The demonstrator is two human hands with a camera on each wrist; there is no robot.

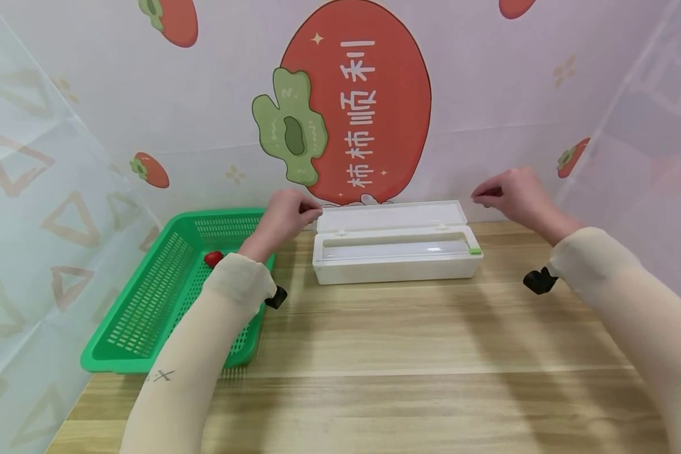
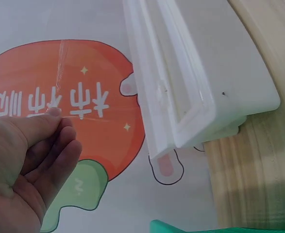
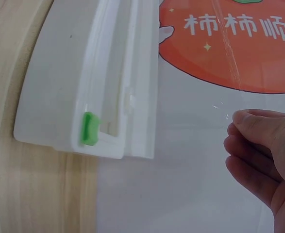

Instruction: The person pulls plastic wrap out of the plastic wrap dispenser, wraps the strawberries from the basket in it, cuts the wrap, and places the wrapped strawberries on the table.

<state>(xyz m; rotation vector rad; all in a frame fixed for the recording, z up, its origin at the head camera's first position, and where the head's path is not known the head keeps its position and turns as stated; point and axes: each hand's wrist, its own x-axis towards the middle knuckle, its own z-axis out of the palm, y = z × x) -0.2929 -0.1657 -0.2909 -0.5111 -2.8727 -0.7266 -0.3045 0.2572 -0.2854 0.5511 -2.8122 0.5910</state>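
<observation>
My left hand (image 1: pixel 280 221) pinches a corner of clear cling film (image 2: pixel 61 73) between thumb and fingers, above the left end of a white cling film dispenser (image 1: pixel 397 272). Level with it on the other side, my right hand (image 1: pixel 521 197) pinches the film's other end. The transparent film (image 3: pixel 231 56) spans between the hands and shows mainly as a thin shiny crease. Behind the hands' gap, the dispenser stands on the table with its lid (image 1: pixel 391 215) tilted back. A green slide cutter (image 3: pixel 90 128) sits at the right end of its front rim.
A green perforated basket (image 1: pixel 173 299) stands at the left, partly under my left arm, with a small red item (image 1: pixel 213 258) in it. A patterned cloth backdrop (image 1: pixel 204 126) rises close behind the dispenser. The wooden table (image 1: pixel 386 366) extends toward me.
</observation>
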